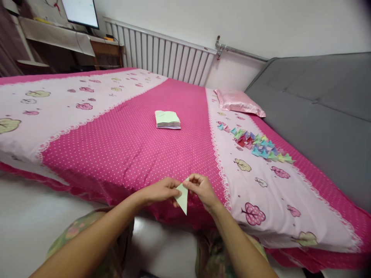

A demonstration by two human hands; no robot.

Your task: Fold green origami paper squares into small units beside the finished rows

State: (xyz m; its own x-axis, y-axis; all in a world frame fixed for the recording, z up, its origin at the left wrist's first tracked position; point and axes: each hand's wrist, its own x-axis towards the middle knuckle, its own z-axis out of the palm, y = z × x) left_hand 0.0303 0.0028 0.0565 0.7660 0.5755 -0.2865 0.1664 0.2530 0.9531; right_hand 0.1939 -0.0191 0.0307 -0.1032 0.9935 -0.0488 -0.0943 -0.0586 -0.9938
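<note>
Between my two hands is a pale green piece of folded paper (182, 199), a pointed triangle with its tip hanging down. My left hand (164, 190) pinches its left side, thumb on top. At its upper corner, the thumb and fingers of my right hand (202, 189) are closed on the paper. Both hands are just above the front edge of the bed. Farther back on the pink dotted cover lies a stack of square paper (167, 119) with a light green sheet on top. To the right stand several small folded paper pieces (257, 143) in many colours, grouped in rows.
The bed (130, 143) has a pink and white cover. A shiny pink pillow (239, 102) lies near the grey headboard (315, 92). Behind the bed are a white radiator (162, 54) and a pipe (246, 53). A desk (104, 47) with a monitor (81, 13) stands back left.
</note>
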